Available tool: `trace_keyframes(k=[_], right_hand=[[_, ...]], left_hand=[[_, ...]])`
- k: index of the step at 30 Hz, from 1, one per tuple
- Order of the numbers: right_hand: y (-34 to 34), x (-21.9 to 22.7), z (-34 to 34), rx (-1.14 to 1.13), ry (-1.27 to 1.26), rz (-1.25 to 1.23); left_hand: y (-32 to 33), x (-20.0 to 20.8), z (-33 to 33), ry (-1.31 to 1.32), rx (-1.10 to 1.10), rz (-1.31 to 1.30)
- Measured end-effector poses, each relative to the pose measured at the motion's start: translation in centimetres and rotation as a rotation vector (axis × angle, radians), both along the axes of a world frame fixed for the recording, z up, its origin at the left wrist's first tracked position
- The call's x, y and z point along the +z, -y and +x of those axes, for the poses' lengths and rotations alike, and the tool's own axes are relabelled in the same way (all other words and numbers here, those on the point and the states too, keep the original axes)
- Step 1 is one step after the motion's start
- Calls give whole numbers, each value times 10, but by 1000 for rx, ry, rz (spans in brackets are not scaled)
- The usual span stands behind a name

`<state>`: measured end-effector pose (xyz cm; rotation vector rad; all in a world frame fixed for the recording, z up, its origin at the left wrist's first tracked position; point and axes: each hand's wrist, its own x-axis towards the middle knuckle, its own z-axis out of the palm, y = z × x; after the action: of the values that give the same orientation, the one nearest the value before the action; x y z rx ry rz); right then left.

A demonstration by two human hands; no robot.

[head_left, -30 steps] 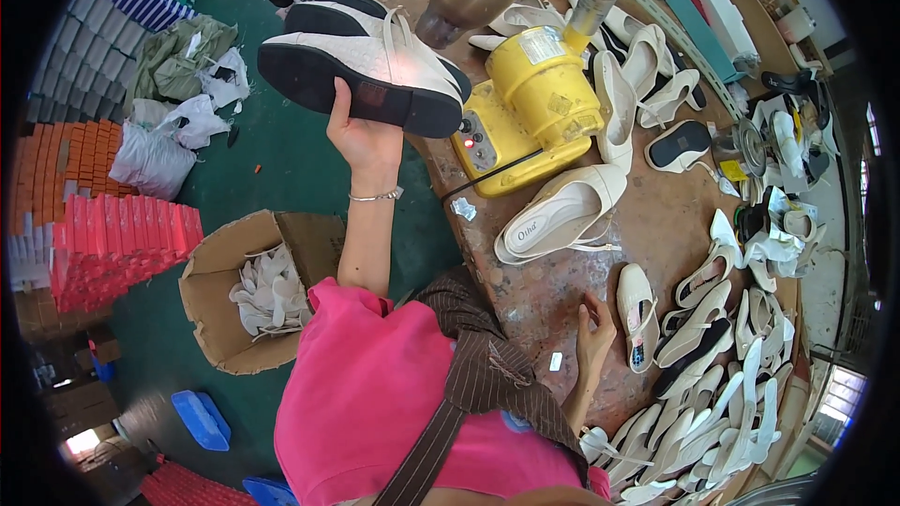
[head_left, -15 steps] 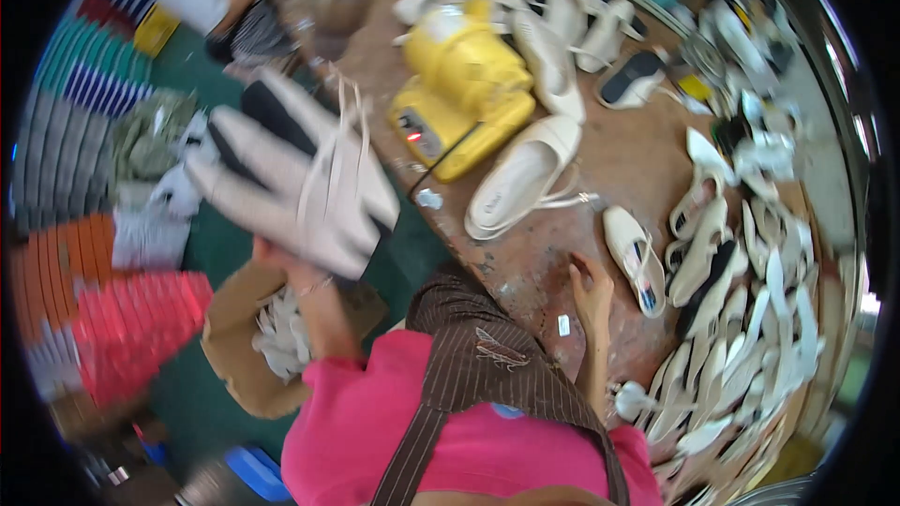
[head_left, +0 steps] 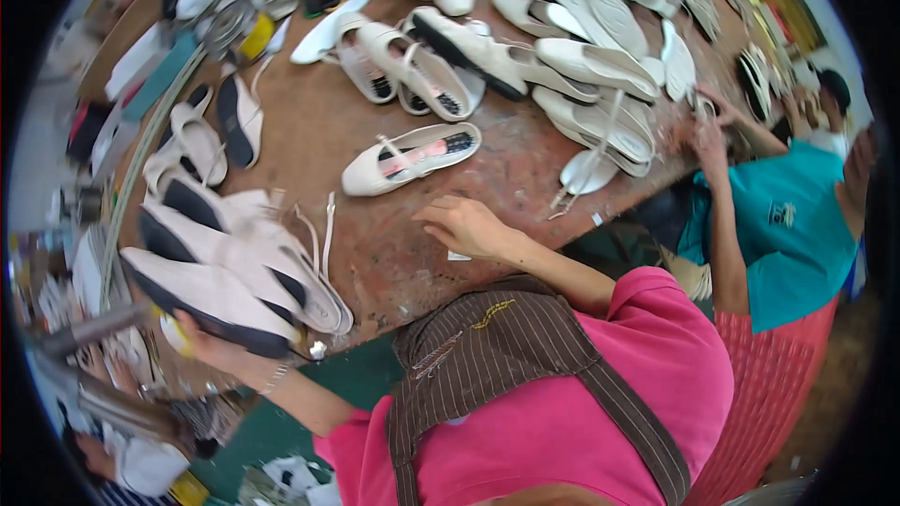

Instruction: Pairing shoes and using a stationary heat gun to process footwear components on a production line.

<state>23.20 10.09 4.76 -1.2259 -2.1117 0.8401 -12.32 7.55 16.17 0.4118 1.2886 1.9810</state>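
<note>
My left hand (head_left: 214, 345) is closed from below on several cream flat shoes (head_left: 211, 295) with black soles, bunched together over the left side of the table; the shoes cover most of its fingers. Loose ankle straps (head_left: 328, 234) stick up from the bunch. My right hand (head_left: 469, 225) rests low over the table with its fingers loosely apart, nothing in them. Just beyond it a single cream strap shoe (head_left: 412, 161) lies on the brown tabletop (head_left: 511, 164). A small white tag (head_left: 457, 256) shows beside that hand.
Piles of cream shoes (head_left: 600, 75) and white insoles (head_left: 609, 14) spread across the far side. At the left stand more shoes (head_left: 197, 142) and a black-soled one (head_left: 240, 120). A person in a teal shirt (head_left: 783, 225) works at the right edge, hands on the table.
My view has turned to the right. The bunch of shoes in my left hand has come from beside the table to over its left part. My right hand stays empty near the single shoe.
</note>
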Motion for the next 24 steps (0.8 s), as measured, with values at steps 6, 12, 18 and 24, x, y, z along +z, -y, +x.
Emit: trace_keyframes(k=[6, 12, 18, 24], right_hand=[[-14, 37, 113, -568, 112, 476], [-52, 67, 231, -978, 748, 474], [-83, 49, 296, -835, 765, 140], [-89, 97, 261, -775, 414, 132]], left_hand=[[-112, 60, -60, -92, 289, 183], [-79, -10, -48, -230, 107, 97], [-30, -45, 64, -211, -317, -93], [-3, -58, 80, -130, -431, -180]])
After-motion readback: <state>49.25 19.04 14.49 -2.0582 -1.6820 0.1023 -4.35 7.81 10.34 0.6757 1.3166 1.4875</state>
